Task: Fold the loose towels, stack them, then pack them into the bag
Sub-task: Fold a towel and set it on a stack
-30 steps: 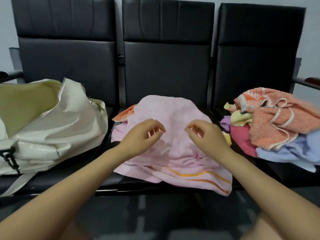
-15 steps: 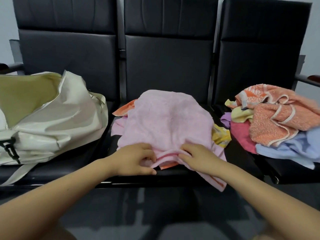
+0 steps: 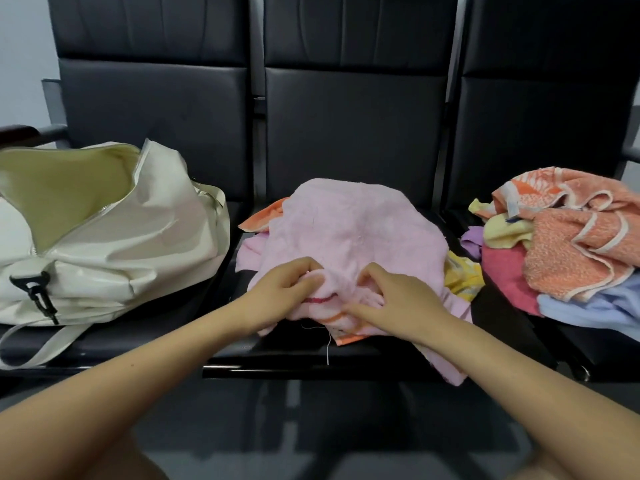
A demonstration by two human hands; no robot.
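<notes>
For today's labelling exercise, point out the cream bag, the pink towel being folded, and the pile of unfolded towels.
cream bag [image 3: 138,251], head view, glossy side panel.
pink towel [image 3: 349,230], head view, upper middle of cloth.
pile of unfolded towels [image 3: 568,258], head view, orange towel on top.

Soft even indoor light, faint shadows; mild sheen on bag [image 3: 114,244]; wide-angle bending at edges; forearms slightly blurred.

On the middle seat [image 3: 346,355] of a row of black chairs, the left hand [image 3: 284,292] and right hand [image 3: 398,303] bunch the near edge of a pink towel [image 3: 349,230] (orange stripes show at its hem). An open cream bag [image 3: 104,237] sits on the left seat; a heap of loose towels [image 3: 568,251] lies on the right.
</notes>
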